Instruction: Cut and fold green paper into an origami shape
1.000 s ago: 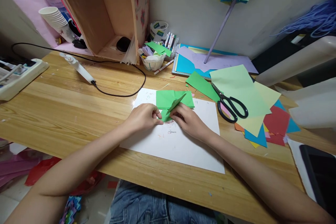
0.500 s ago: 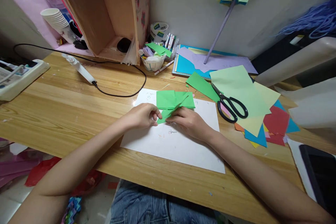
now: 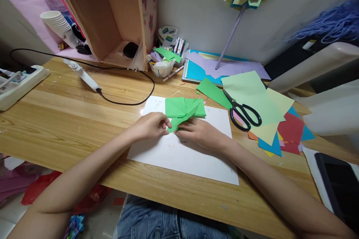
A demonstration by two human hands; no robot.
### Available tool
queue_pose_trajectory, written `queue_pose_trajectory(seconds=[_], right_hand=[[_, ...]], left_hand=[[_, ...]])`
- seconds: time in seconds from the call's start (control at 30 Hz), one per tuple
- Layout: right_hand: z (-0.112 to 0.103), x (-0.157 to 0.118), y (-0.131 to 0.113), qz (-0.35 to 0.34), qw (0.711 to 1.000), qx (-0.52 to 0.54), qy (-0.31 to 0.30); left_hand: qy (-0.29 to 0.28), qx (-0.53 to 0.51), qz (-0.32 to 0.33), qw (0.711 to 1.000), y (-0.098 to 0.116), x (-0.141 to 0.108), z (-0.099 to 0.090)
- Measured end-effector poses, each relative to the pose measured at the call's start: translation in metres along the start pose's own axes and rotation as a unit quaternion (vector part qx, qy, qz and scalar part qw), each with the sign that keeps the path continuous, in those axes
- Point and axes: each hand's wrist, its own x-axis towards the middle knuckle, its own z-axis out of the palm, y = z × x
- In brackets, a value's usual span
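A folded green paper strip (image 3: 183, 117) slants up to the right over a white sheet (image 3: 179, 164). My left hand (image 3: 153, 125) pinches its lower left end between thumb and fingertips. My right hand (image 3: 202, 132) is closed at its lower edge, fingers bent and pressed together, with the fingertips partly hidden by the paper. Just behind both hands lies a wider folded green piece (image 3: 175, 107), flat on the white sheet and partly covered by the slanted strip.
Black-handled scissors (image 3: 245, 116) lie right on pale green paper (image 3: 255, 97), near coloured scraps (image 3: 291, 129). Behind stand a scrap cup (image 3: 162, 69) and an open box (image 3: 120, 15). A glue gun (image 3: 84, 76) with a cable lies left; a phone (image 3: 336, 179) lies right.
The view has shifted slightly. My right fingers have moved a little lower under the slanted green strip, and more of its face shows. My left hand keeps its pinch.
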Motion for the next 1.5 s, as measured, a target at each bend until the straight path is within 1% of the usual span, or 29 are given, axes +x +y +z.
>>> queue_pose_trajectory(seconds=[0.17, 0.3, 0.4, 0.5, 0.6, 0.7, 0.77, 0.87, 0.93, 1.07, 1.2, 1.3, 1.4, 1.5], right_hand=[[0.004, -0.007, 0.006, 0.031, 0.999, 0.015, 0.024], [0.007, -0.011, 0.01, 0.022, 0.994, 0.052, 0.097], [0.009, -0.012, 0.011, 0.005, 0.987, 0.051, 0.152], [0.014, -0.014, 0.012, 0.009, 0.983, 0.034, 0.181], [0.019, -0.016, 0.013, 0.038, 0.98, 0.038, 0.193], [0.019, -0.016, 0.013, 0.063, 0.977, 0.059, 0.195], [0.017, -0.014, 0.012, 0.065, 0.975, 0.075, 0.199], [0.014, -0.012, 0.01, 0.062, 0.974, 0.094, 0.197], [0.014, -0.012, 0.009, 0.065, 0.974, 0.099, 0.194], [0.017, -0.014, 0.01, 0.079, 0.972, 0.108, 0.191], [0.018, -0.016, 0.012, 0.095, 0.966, 0.129, 0.205], [0.015, -0.017, 0.015, 0.121, 0.957, 0.155, 0.211], [0.011, -0.017, 0.016, 0.158, 0.947, 0.175, 0.218], [0.007, -0.018, 0.017, 0.213, 0.93, 0.167, 0.25]], left_hand=[[0.006, -0.007, -0.002, 1.0, -0.002, 0.001, 0.002], [0.012, -0.02, 0.01, 1.0, -0.005, 0.001, 0.004], [0.014, -0.023, 0.027, 0.999, -0.007, 0.0, 0.005], [0.029, -0.011, 0.053, 0.998, -0.005, -0.002, 0.005], [0.045, 0.011, 0.068, 0.997, 0.0, -0.005, 0.005], [0.069, 0.029, 0.053, 0.996, 0.008, -0.007, 0.008], [0.096, 0.038, 0.041, 0.994, 0.014, -0.007, 0.013], [0.149, 0.048, 0.045, 0.987, 0.021, -0.005, 0.022], [0.17, 0.05, 0.048, 0.983, 0.022, -0.002, 0.027], [0.181, 0.056, 0.055, 0.98, 0.019, 0.004, 0.031], [0.191, 0.076, 0.066, 0.976, 0.015, 0.006, 0.029], [0.199, 0.1, 0.069, 0.972, 0.013, 0.004, 0.022], [0.184, 0.125, 0.094, 0.971, 0.012, 0.002, 0.012], [0.185, 0.142, 0.112, 0.966, 0.014, 0.0, 0.004]])
